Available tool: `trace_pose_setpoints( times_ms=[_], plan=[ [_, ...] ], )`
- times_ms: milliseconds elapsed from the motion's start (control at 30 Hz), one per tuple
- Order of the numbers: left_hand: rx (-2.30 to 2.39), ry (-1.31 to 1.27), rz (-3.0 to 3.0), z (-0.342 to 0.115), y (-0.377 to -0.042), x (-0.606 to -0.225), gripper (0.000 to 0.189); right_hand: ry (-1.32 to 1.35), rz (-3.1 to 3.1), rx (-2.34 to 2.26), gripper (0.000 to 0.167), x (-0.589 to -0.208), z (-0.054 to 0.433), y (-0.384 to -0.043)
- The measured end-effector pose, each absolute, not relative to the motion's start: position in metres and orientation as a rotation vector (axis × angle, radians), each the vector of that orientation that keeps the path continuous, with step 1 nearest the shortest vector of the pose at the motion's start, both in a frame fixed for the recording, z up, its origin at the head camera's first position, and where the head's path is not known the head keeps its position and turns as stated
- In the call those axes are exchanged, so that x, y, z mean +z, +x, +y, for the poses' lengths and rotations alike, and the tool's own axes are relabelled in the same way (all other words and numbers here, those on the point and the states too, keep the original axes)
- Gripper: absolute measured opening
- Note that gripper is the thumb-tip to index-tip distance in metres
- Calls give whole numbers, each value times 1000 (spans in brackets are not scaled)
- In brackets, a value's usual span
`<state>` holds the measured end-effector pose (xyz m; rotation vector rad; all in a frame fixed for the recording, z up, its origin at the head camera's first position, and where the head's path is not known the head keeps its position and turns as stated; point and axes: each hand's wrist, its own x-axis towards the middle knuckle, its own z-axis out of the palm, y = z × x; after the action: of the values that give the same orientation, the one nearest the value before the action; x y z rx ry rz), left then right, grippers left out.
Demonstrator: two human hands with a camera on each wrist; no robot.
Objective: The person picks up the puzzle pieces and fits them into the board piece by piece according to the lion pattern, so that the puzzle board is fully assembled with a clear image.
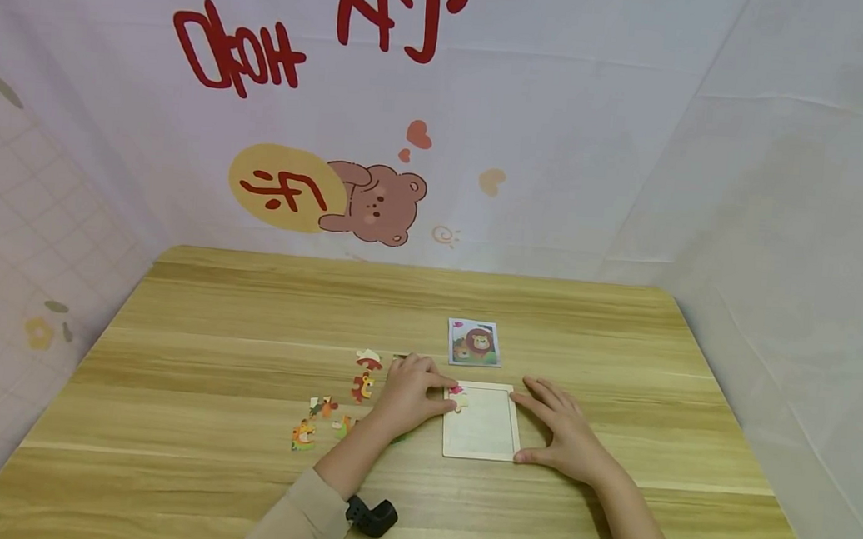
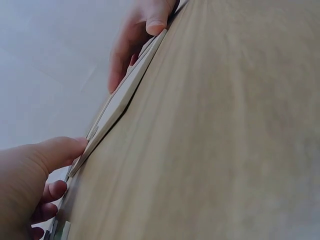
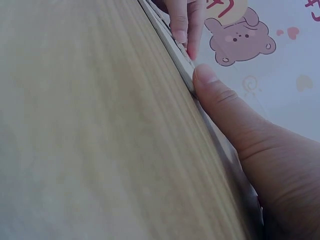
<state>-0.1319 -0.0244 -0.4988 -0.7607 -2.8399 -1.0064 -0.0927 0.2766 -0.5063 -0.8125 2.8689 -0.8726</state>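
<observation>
Head view: unclenched, the left hand [image 1: 409,397] touches a square, thin-rimmed tray [image 1: 482,432] to its right, beside lobed jigsaw pieces [image 1: 461,403]; the right hand [image 1: 568,436], fingers spread, touches the opposite rim. Left wrist: grained tabletop [image 2: 215,125] underlies the tray. Right wrist: the thumb [image 3: 215,90] touches the tray's pale edge.

White and pale printed sheeting around a wood-grain desk [image 1: 585,330].
A brown cartoon bear [image 1: 392,207] lies sideways on the creased white backdrop [image 1: 582,155]; left of the bear sits a yellow disc [image 1: 287,188], above it bold red lettering [image 1: 432,11] and coral hearts [image 1: 419,134], right of it a tan heart [image 1: 492,182]. Below the bear spreads the desk, far corners rounded. Far left of the bear, a faint-gridded panel [image 1: 30,208] bears a yellow flower [image 1: 40,332]; far right, a plain panel [image 1: 801,245] looks greyer.
</observation>
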Motion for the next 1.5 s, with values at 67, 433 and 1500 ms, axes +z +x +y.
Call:
trace_pose_setpoints(
  times_ms=[67, 433, 1500],
  plan=[
    [-993, -747, -2840, -24, -131, -500, 30, -808, 2866, -870, 93, -506, 276, -92],
    [-918, -702, -2848, -21, -128, -500, 32, -807, 2864, -874, 91, -505, 277, -92],
    [-1015, -619, -2805, -17, -124, -501, 19, -806, 2873, -871, 90, -508, 277, -94]
  ],
)
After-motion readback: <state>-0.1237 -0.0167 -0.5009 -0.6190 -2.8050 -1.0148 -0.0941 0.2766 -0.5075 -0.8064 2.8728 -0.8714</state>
